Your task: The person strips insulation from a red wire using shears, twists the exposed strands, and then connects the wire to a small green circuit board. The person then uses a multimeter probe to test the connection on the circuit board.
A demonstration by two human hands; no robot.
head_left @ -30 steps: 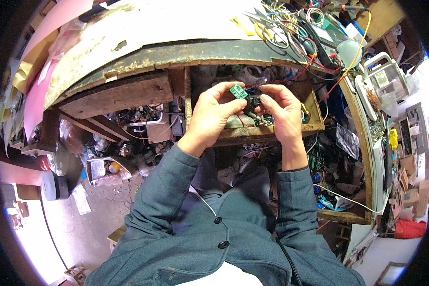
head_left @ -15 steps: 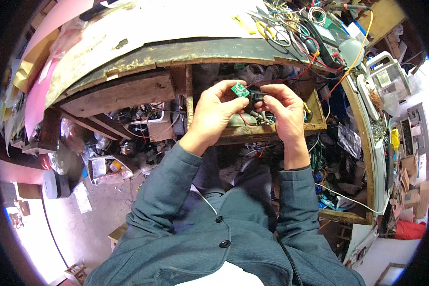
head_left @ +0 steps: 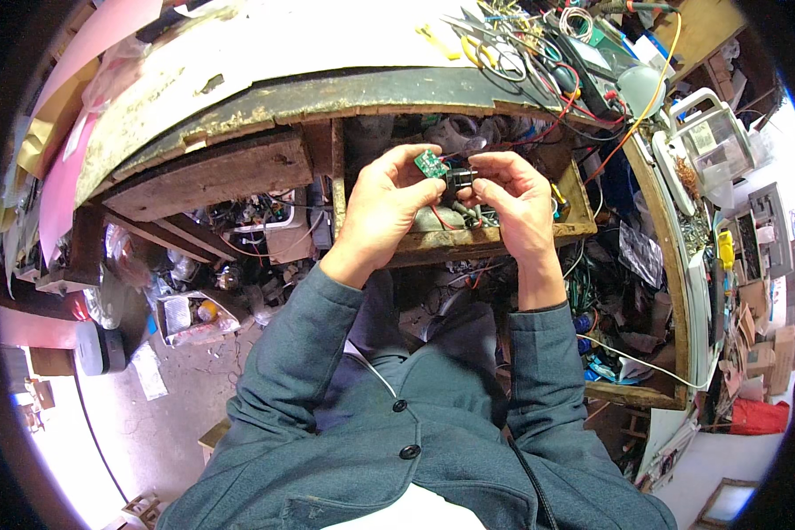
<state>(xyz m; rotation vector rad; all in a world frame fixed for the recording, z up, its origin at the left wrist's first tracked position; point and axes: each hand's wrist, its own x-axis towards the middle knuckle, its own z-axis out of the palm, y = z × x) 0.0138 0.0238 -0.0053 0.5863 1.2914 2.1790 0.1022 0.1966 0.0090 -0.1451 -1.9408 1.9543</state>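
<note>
A small green circuit board (head_left: 430, 163) is pinched between the thumb and fingers of my left hand (head_left: 382, 201). Right beside it is a small black part (head_left: 458, 178) with what look like thin metal pins on its right side. The fingertips of my right hand (head_left: 523, 201) close on that pin end. Whether the board and the black part are joined is too small to tell. Both hands are above an open wooden drawer (head_left: 495, 243) filled with wires and loose parts, where a red wire hangs below the board.
Behind the drawer runs the worn bench top (head_left: 265, 66). Yellow-handled scissors (head_left: 477, 51), tangled leads and a multimeter (head_left: 592, 87) lie at its far right. A wooden frame at right holds cables. A box of scraps (head_left: 194, 316) stands on the floor at left.
The black part shows more clearly between my hands, its pins now visible. My right fingers sit slightly farther from it. The whole view has shifted a little.
</note>
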